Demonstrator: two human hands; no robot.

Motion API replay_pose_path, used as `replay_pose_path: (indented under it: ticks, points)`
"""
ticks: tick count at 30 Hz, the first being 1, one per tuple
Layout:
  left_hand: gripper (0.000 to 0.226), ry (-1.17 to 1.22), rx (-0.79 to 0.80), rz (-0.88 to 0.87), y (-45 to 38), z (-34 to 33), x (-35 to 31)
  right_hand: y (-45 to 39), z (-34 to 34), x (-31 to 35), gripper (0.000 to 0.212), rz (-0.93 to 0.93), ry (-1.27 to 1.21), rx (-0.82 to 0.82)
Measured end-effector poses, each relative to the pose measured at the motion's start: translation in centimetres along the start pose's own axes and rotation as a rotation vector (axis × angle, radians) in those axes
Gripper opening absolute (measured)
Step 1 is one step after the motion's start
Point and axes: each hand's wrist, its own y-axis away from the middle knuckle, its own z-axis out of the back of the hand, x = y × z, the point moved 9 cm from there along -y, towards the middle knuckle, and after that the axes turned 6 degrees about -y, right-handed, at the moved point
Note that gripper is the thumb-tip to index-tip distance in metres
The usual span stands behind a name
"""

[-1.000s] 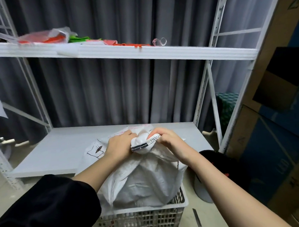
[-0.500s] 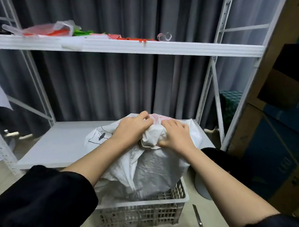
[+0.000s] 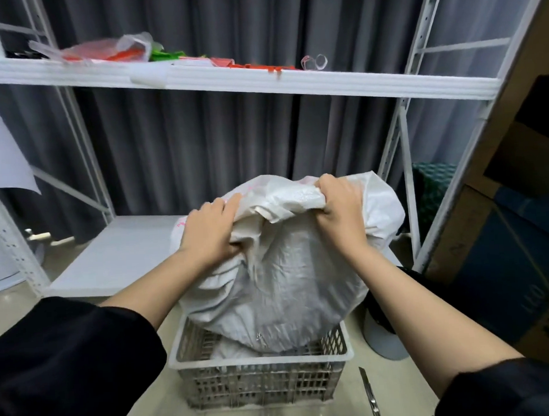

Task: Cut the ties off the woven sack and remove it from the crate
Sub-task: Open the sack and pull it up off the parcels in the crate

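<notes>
A full white woven sack (image 3: 289, 279) hangs partly lifted above a grey slatted plastic crate (image 3: 262, 384) on the floor; only its bottom still dips inside the crate's rim. My left hand (image 3: 209, 231) clutches the bunched fabric at the sack's upper left. My right hand (image 3: 340, 205) grips the gathered neck at the upper right. No tie is visible on the neck. A utility knife (image 3: 371, 395) lies on the floor just right of the crate.
A white metal rack stands behind the crate, with a low shelf (image 3: 118, 255) and an upper shelf (image 3: 230, 80) carrying plastic bags and coloured scraps. A grey bin with a black liner (image 3: 386, 338) sits at the right, stacked cardboard boxes (image 3: 519, 228) beyond it.
Both hands have raised the sack higher, so most of it now stands above the crate rim. My hands have spread apart on the neck, the right one moving up and right.
</notes>
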Motion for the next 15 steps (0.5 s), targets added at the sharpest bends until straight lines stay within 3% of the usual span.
replay_pose_path:
  ticks: [4, 6, 8, 11, 13, 15]
  points:
    - [0.027, 0.109, -0.249, 0.036, -0.4, 3.7, 1.3, -1.3, 1.2, 0.2, 0.028, 0.011, 0.05, 0.064]
    - [0.011, 0.267, -0.371, 0.141, -0.7, 6.0, 2.9, -2.1, 1.4, -1.0, 0.041, -0.088, 0.13, 0.188]
    - [0.011, 0.52, -0.462, 0.298, -0.8, 7.9, 4.7, -2.1, 1.4, -3.2, 0.062, -0.231, 0.228, 0.383]
    - [0.012, 0.79, -0.523, 0.357, -1.0, 8.9, 5.0, -0.7, 0.8, -5.3, 0.033, -0.347, 0.346, 0.616]
    - [0.014, 0.786, -0.546, 0.311, -0.8, 9.1, 4.6, -0.5, 0.8, -5.1, 0.016, -0.344, 0.323, 0.563]
    - [0.017, 0.669, -0.576, 0.275, -0.4, 9.2, 5.0, -1.6, 1.4, -3.7, 0.01, -0.243, 0.376, 0.369]
